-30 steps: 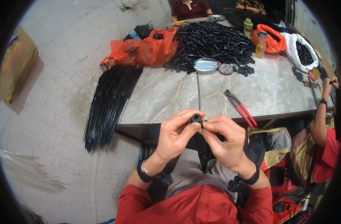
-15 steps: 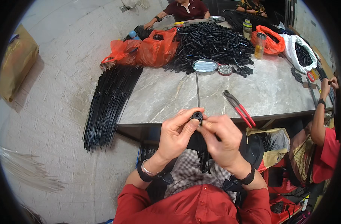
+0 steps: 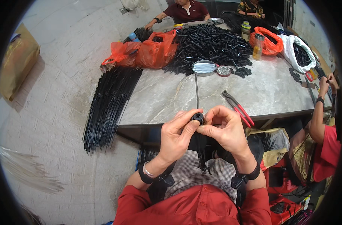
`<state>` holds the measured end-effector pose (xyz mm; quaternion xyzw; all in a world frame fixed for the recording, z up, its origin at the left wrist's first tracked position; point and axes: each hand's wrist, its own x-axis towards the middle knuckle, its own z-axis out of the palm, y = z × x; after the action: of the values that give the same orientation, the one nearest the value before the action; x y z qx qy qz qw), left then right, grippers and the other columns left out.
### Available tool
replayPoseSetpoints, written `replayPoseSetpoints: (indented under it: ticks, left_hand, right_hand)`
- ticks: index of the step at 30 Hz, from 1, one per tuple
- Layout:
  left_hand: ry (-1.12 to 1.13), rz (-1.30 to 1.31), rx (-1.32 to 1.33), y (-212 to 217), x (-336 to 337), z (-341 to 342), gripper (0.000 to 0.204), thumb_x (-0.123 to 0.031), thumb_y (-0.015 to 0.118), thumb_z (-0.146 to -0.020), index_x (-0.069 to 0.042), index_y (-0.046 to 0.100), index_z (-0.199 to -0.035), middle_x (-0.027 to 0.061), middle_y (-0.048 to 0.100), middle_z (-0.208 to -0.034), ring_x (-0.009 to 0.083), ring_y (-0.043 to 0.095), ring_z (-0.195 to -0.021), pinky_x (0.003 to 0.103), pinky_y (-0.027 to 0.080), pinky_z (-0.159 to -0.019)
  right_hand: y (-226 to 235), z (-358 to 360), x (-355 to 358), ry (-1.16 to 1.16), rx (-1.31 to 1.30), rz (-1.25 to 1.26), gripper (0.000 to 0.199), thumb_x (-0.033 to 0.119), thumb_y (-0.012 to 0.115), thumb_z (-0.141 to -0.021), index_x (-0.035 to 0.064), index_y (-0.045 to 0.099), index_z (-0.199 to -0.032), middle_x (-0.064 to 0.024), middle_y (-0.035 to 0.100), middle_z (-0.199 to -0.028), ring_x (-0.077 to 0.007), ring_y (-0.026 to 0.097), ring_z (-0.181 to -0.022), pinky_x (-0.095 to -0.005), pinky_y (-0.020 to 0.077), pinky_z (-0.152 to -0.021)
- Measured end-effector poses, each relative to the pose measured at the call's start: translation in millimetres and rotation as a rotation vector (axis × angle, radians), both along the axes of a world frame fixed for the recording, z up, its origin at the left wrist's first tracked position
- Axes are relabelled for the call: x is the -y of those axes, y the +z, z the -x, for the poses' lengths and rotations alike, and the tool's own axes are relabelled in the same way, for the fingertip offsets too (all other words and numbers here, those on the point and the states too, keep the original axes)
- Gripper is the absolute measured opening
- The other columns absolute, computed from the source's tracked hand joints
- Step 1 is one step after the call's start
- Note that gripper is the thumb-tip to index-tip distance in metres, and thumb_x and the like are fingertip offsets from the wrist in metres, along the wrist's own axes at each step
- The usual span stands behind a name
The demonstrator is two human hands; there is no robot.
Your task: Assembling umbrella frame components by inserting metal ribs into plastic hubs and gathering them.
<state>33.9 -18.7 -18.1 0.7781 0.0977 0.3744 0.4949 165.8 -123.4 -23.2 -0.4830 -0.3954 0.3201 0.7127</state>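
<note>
"Where's the black piece?"
"In the left hand, whose fingers hold it by the near edge of the surface."
"And the right hand?"
"Thumb and forefinger narrow, close against the piece's side; I can't tell whether they grip anything."
"Beyond?"
"Red-handled pliers, and a heap of black tubes farther back."

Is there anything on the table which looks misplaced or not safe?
Perhaps the red-handled pliers: they jut past the front edge of the table, so a knock might drop them. The black strands also overhang its left side. No clear spill or damage.
</note>
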Motion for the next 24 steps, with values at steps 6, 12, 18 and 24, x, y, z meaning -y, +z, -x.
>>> replayPoseSetpoints:
  ticks: [6,12,18,24]
  left_hand:
    - [-0.099,0.118,0.038,0.1,1.7,2.2,0.028,-0.01,0.058,-0.095,0.006,0.06,-0.117,0.0104,0.066,-0.097,0.0154,0.062,-0.092,0.026,0.049,-0.083]
    - [-0.157,0.174,0.067,0.9,2.7,2.5,0.025,-0.006,0.058,-0.094,0.004,0.062,-0.117,0.008,0.064,-0.1,0.0111,0.06,-0.091,0.023,0.048,-0.08]
    - [-0.137,0.144,0.068,-0.6,4.5,2.2,0.028,-0.015,0.06,-0.095,0.006,0.063,-0.114,0.0081,0.067,-0.099,0.012,0.062,-0.091,0.024,0.048,-0.08]
    - [-0.183,0.187,0.077,1.0,6.9,0.1,0.025,-0.006,0.058,-0.094,0.004,0.062,-0.117,0.0084,0.065,-0.098,0.0117,0.062,-0.089,0.023,0.05,-0.078]
  right_hand:
    - [4.7,-3.7,-0.3,0.103,-0.011,-0.025,0.03,0.005,0.081,-0.072,0.0048,0.055,-0.088,0.0048,0.056,-0.078,-0.0008,0.051,-0.07,-0.0163,0.0442,-0.062]
    - [14.5,-2.6,5.8,0.14,-0.011,0.023,0.028,0.001,0.077,-0.071,0.0052,0.055,-0.087,0.0051,0.054,-0.08,0.001,0.048,-0.07,-0.014,0.0409,-0.06]
    - [15.0,-4.5,9.5,0.151,0.007,0.043,0.027,0.0,0.076,-0.071,0.005,0.055,-0.088,0.005,0.055,-0.081,0.001,0.049,-0.069,-0.0141,0.0418,-0.061]
    - [12.8,-11.3,6.6,0.221,-0.116,0.041,0.027,0.001,0.078,-0.073,0.0036,0.056,-0.087,0.0021,0.057,-0.078,-0.0022,0.055,-0.07,-0.018,0.0469,-0.06]
